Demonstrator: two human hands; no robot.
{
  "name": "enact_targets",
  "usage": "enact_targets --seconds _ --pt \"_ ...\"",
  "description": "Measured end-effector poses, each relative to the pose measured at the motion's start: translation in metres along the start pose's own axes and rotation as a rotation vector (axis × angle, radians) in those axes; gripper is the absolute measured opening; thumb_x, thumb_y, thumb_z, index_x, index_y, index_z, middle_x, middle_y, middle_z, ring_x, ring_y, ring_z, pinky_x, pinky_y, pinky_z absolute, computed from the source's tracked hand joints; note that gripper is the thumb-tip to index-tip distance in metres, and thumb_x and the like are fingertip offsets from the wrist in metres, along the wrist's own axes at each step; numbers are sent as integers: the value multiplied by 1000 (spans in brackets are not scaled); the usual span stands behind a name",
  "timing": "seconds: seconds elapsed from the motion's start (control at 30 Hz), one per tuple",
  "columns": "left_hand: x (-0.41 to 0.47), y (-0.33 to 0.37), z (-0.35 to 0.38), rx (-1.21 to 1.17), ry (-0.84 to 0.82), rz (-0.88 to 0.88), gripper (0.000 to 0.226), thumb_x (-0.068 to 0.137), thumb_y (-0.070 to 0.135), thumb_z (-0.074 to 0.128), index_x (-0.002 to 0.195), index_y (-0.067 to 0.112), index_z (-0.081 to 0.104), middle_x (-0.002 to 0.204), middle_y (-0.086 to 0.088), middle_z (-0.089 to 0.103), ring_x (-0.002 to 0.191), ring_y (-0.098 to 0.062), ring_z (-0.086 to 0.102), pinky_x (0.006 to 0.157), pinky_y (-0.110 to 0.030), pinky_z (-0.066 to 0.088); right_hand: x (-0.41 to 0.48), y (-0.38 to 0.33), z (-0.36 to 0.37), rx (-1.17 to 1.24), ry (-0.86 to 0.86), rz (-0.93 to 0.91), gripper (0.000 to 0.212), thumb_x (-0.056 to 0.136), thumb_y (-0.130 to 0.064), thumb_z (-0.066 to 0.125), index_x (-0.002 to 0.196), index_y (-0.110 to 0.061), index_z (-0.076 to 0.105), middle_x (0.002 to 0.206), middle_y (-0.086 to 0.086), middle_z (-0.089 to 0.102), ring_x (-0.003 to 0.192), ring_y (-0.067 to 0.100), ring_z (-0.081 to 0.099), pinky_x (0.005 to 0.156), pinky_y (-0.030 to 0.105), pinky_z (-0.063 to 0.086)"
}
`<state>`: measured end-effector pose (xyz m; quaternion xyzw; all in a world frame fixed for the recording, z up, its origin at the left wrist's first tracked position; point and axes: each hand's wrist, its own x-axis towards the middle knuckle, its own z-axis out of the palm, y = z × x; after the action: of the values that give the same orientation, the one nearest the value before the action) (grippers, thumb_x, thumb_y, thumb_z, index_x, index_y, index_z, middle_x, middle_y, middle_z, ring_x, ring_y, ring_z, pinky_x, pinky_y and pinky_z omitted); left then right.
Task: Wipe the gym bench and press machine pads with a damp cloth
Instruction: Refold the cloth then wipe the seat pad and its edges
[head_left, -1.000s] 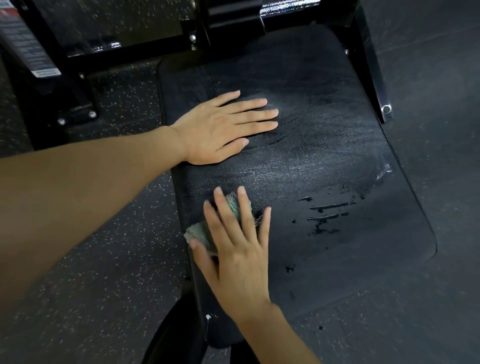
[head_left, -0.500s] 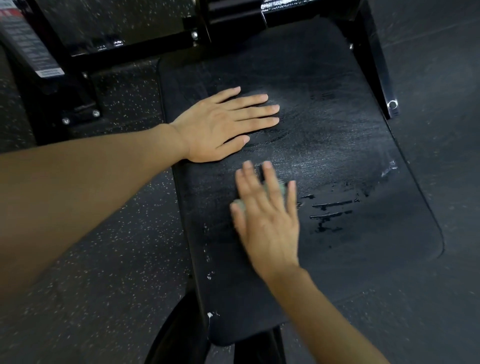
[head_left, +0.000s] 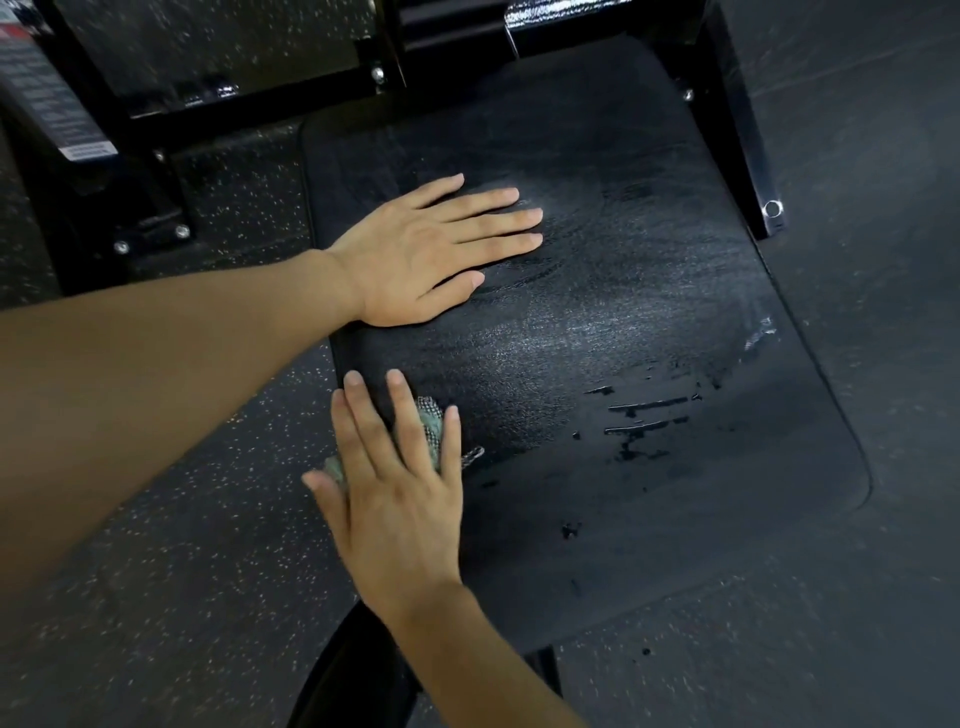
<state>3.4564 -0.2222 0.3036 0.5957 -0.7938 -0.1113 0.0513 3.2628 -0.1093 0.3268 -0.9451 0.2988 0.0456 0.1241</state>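
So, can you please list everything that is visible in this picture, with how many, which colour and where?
bench pad: one, black, centre of the view
cloth: one, grey-green, on the pad's near left edge, mostly hidden under the right grip
wet streaks: several, shiny dark, on the right part of the pad
machine frame: one, black metal, along the top and behind the pad
label: one, pale, text unreadable, on the frame at upper left
floor: dark, speckled, all around the pad
left grip: one bare hand, flat on the pad, fingers straight
right grip: one bare hand, fingers straight, pressing the cloth
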Motion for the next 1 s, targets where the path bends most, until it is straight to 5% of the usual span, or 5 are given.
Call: enact_targets --seconds 0.33,0.5,0.83,1.0 --pt "0 2 0 11 -19 -6 55 103 36 20 157 25 22 164 6 17 153 -17 11 123 -44 6 17 92 -13 -51 137 157 51 104 -39 28 148 -18 45 156 -4 39 149 22 23 118 53 16" --pt "-1 2 -1 25 -28 -7 56 103 37 18 158 26 20 165 6 15 153 -17 9 124 -43 4 19 70 -11 28 153 271 53 105 -40 24 150 -17 41 158 -5 35 150 22 18 119 53 12" --pt "-1 6 -2 47 -36 -14 57 103 36 18 158 23 18 166 4 14 153 -18 8 123 -45 3 0 39 -8 -58 22 -98 51 103 -42 29 149 -23 43 158 -8 37 150 20 23 118 52 17" --pt "-2 14 0 53 -35 -34 58 103 37 19 158 20 18 166 2 14 154 -21 7 122 -47 1 0 98 -19 -46 81 -40 49 102 -39 33 146 -23 48 155 -8 41 148 20 29 118 51 21"
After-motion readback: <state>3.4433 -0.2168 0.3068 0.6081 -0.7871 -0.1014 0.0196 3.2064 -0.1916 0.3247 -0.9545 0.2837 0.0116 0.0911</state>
